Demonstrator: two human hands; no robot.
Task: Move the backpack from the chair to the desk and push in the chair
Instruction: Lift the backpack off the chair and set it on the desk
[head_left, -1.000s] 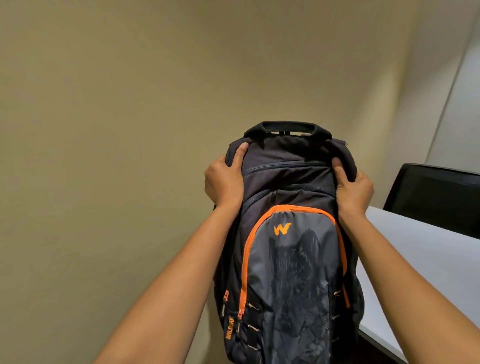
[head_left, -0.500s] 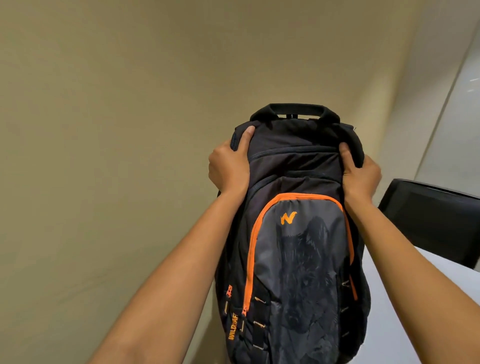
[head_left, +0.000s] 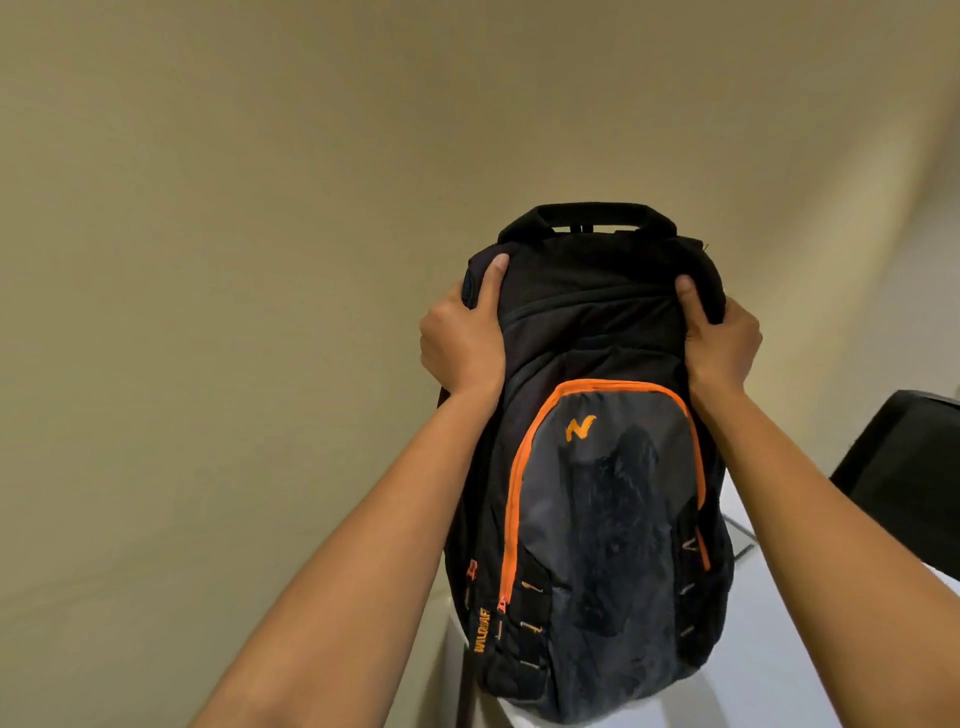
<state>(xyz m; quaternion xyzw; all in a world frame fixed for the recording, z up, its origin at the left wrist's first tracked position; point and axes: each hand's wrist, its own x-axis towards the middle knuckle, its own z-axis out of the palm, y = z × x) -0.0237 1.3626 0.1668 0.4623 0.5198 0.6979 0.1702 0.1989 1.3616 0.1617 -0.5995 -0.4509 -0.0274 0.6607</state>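
— Gripping it at the top: the left hand (head_left: 462, 340) and right hand (head_left: 722, 345) each clamp a shoulder of the black fabric backpack with orange zip trim (head_left: 597, 467).

— Is it down?

— Its base seems to meet the white tabletop (head_left: 872, 654) by the beige wall (head_left: 234, 260), upright.

— What's left?

— Letting go, I'd judge, then pushing in the chair. One black chair back (head_left: 909, 483) shows beyond.

Backpack (head_left: 597, 467) stands on the desk (head_left: 779, 649), chair (head_left: 909, 467) right of it.
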